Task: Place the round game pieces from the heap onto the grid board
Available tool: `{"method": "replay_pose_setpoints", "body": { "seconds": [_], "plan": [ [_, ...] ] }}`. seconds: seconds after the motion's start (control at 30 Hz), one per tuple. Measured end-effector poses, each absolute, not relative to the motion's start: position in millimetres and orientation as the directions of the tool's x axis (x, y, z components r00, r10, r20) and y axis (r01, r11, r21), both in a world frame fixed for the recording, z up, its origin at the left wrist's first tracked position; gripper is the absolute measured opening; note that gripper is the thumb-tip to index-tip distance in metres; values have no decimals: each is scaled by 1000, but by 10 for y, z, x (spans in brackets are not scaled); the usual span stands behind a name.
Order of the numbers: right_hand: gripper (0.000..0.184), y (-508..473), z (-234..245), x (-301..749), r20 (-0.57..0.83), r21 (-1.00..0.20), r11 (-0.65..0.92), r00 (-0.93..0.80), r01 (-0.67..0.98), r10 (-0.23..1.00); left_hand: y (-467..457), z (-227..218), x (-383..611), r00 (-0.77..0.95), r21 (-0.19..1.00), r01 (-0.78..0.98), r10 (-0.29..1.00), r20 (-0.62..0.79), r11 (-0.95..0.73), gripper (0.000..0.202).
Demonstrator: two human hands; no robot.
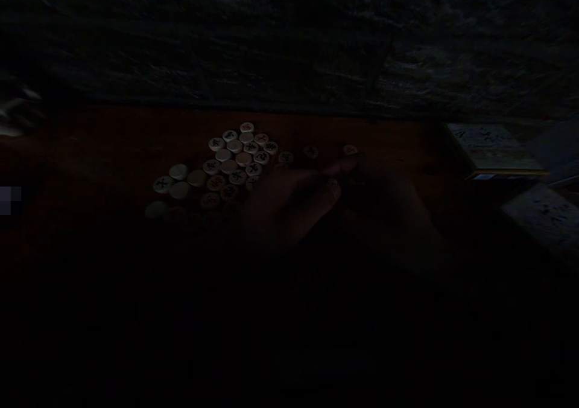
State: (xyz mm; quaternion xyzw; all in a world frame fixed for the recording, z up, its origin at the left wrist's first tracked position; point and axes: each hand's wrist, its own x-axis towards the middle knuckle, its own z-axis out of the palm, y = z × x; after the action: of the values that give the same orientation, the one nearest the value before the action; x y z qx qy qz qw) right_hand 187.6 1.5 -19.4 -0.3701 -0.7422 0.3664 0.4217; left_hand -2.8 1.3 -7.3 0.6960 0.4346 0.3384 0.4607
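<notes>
The picture is very dark. Round pale xiangqi pieces (235,146) lie clustered on a reddish-brown wooden tabletop (113,148), some with red or black characters, others with blank faces up. My left hand (289,206) is at the cluster's right edge, covering some pieces, its fingers curled and its thumb pointing right. Close against its fingertips is my right hand (384,191), mostly lost in shadow, with a finger reaching left. Whatever lies between the hands cannot be made out. Beyond them sit a lone black-marked piece (310,152) and a red-marked piece (350,149).
At the right lie a box or book with a printed top (497,146) and a second printed item (545,215). A dark, rough-textured surface (289,52) runs along the table's far edge. Something pale and unclear (18,112) shows at far left.
</notes>
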Motion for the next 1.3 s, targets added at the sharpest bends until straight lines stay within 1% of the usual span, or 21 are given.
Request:
{"method": "replay_pose_setpoints", "body": {
  "seconds": [0.13,0.3,0.47,0.6,0.77,0.9,1.0,1.1,1.3],
  "plan": [
    [28,16,-188,1876,343,-860,448,-373,244,862,9,-82,-29,400,931,302,914,73,-206,31],
    [26,5,-198,1873,336,-885,426,-378,185,862,30,-114,-47,413,940,274,908,75,-202,28],
    [27,-5,-207,1875,342,-887,428,-374,176,862,26,-88,-43,418,941,291,908,39,-175,31],
    [28,0,-222,1874,332,-897,414,-381,156,863,15,-75,-38,401,932,302,914,65,-199,30],
    [27,4,-210,1874,350,-873,445,-379,201,857,27,-90,-42,409,920,330,910,62,-211,32],
    [26,-1,-204,1873,341,-886,431,-392,168,854,39,-100,-44,414,931,314,909,42,-186,32],
    [26,-5,-212,1873,321,-897,408,-385,169,865,43,-108,-45,420,937,284,905,68,-203,29],
    [27,-6,-218,1875,328,-892,418,-388,172,861,42,-113,-48,436,937,265,895,94,-227,28],
    [27,-5,-222,1868,321,-899,406,-384,165,866,35,-102,-44,419,929,305,905,68,-211,30]
  ]
}}
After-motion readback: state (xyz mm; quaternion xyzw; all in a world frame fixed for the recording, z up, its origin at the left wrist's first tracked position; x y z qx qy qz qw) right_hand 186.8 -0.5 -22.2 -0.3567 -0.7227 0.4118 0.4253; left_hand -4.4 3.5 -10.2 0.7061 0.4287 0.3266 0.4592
